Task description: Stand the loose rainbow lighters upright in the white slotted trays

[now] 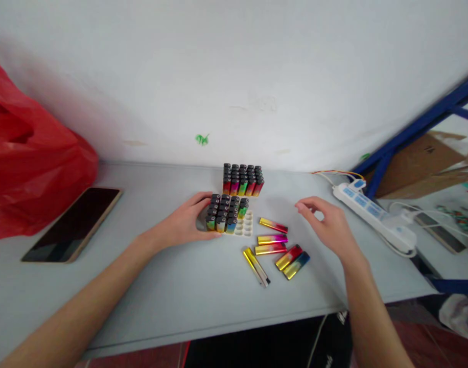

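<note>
My left hand (184, 221) is wrapped around the left side of a white tray (248, 225) with round sockets. Several lighters (221, 213) with black tops and colourful bodies stand upright in it; sockets along its right side show bare. My right hand (328, 222) hovers over the table to the right, thumb and fingertips drawn together, with nothing visible between them. Below and left of it lie several loose lighters (272, 240) in gold, red, pink and blue. One yellow lighter (256, 266) lies slanted nearer the front edge.
Behind the tray stands another block of upright lighters (243, 180). A phone (75, 222) and a red plastic bag (34, 153) are at left. At right are a white power strip (375, 214) with cables, a blue metal frame (379, 168) and a cardboard box (425, 163). A white wall rises behind.
</note>
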A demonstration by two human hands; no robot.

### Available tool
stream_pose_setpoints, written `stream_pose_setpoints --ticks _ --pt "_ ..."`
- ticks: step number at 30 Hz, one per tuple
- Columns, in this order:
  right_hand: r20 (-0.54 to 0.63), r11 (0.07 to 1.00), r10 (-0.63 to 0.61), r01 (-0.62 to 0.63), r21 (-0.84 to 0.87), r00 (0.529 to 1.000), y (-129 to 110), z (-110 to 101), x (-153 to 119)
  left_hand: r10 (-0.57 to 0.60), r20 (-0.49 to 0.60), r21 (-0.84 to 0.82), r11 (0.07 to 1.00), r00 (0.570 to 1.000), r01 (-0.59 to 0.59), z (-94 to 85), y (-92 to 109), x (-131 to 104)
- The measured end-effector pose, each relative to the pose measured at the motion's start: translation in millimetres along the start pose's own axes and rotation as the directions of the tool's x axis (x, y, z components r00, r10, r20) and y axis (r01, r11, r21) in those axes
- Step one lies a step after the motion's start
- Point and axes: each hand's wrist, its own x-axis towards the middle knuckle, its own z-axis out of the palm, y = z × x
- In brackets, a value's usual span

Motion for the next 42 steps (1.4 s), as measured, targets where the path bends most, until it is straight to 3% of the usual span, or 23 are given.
stream_pose_setpoints --ticks 5,10,18,23,27,29,32,34,36,39,42 --pt "0.095 0.999 0.046 -0.043 -0.027 0.994 7.3 -18.2 -61.7 0.024 0.001 0.013 1.000 1.000 -0.024 1.8 -0.7 -0.9" --pt "0.147 0.998 0.065 -0.063 -0.016 0.987 9.0 -17.1 -107.6 0.010 -0.002 0.014 1.000 1.000 -0.010 1.1 3.8 0.5" --pt "0.142 1.000 0.015 -0.013 -0.018 0.990 15.3 -5.4 -122.9 -0.012 0.015 0.027 1.000 1.000 0.012 -0.7 5.3 1.5" --pt "0.194 0.998 0.023 -0.034 0.053 0.981 13.3 -6.2 -112.3 -0.016 0.025 0.030 0.999 1.000 0.015 -2.3 7.8 1.4" --pt "0.226 0.948 0.102 -0.163 0.275 0.969 12.7 -7.1 -105.4 -0.017 0.031 0.010 1.000 0.999 0.017 -2.8 9.6 2.0" --pt "0.146 0.853 0.187 -0.234 0.466 0.971 10.7 -3.2 -98.2 -0.015 0.036 0.003 1.000 0.999 0.015 -2.8 10.3 2.0" --pt "0.017 0.604 0.344 -0.235 0.762 0.939 -2.4 6.4 -72.4 -0.016 0.031 0.007 1.000 0.999 0.016 -2.7 11.2 1.3" --pt "0.045 0.431 0.384 -0.222 0.875 0.922 -19.1 12.4 -44.2 -0.014 0.032 0.015 1.000 0.999 0.014 -2.4 11.1 0.8" --pt "0.102 0.347 0.352 -0.231 0.909 0.930 -38.5 17.5 -11.4 -0.011 0.036 0.018 1.000 0.999 0.010 -2.0 10.2 0.4" --pt "0.273 0.371 0.225 -0.341 0.864 0.935 -62.6 28.0 32.7 0.005 0.035 0.015 1.000 0.999 -0.006 -1.2 8.0 0.4" --pt "0.403 0.440 0.152 -0.427 0.790 0.902 -72.1 48.0 56.9 0.010 0.023 0.010 1.000 1.000 -0.010 -1.3 7.8 0.2"
